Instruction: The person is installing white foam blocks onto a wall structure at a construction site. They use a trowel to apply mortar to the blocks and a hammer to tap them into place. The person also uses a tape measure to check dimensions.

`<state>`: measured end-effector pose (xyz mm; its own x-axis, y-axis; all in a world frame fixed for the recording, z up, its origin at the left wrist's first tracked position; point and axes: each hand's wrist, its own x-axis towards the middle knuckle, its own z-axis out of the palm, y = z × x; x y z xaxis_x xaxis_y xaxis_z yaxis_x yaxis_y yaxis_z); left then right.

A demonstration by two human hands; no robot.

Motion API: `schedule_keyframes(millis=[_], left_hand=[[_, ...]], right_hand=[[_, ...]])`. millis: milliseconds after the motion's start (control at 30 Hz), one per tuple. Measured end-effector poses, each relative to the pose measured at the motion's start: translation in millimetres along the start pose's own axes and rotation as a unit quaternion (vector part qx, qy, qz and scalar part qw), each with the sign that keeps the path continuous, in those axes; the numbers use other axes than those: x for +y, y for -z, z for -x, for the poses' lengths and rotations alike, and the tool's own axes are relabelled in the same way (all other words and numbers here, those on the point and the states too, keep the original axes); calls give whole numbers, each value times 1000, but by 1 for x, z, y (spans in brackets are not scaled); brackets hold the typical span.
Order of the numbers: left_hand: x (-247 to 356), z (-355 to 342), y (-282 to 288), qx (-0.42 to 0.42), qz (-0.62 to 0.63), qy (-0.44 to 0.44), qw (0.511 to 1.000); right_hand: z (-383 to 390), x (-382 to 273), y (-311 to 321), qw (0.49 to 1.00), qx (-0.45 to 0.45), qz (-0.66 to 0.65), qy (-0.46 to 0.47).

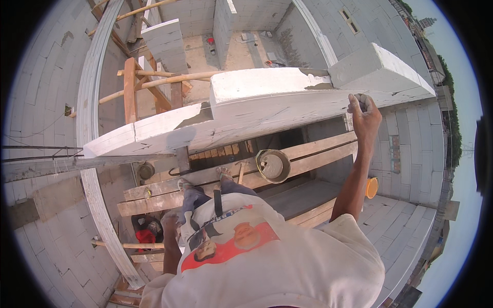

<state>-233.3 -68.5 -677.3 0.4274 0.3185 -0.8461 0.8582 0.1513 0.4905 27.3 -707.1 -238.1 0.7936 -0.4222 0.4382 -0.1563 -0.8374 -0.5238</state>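
Observation:
My right hand is raised beside the top of a white block wall, near its right end. Its fingers are curled together, and whatever they may hold is too small to make out. Close to it, a large white block sits on the wall top. Another white block lies to its left, with grey mortar in the gap between them. Further left, a mortar patch shows in a step of the wall. Down at my side hangs my left hand, its fingers too unclear to read.
I stand on wooden planks over a drop. A bucket of grey mortar rests on them to my right. An orange bucket stands farther right. A person in red is below left. Wooden poles cross behind the wall.

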Motion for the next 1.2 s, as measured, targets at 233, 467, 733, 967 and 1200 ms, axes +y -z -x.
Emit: schedule_keyframes(millis=[233,467,733,967,1200], left_hand=[[55,30,-11,-10,34,-109,993],[82,112,-81,-42,-256,-39,965],[32,83,-137,-64,-362,123,922],[-7,44,-169,76,-278,161,944],[-66,4,-177,151,-209,145,955]], right_hand=[[175,120,-150,893,-381,-88,-221],[349,118,-212,544,-699,-252,-390],[317,157,-286,515,-776,1,-364],[347,229,-428,541,-793,102,-263],[442,330,-530,483,-835,154,-212]])
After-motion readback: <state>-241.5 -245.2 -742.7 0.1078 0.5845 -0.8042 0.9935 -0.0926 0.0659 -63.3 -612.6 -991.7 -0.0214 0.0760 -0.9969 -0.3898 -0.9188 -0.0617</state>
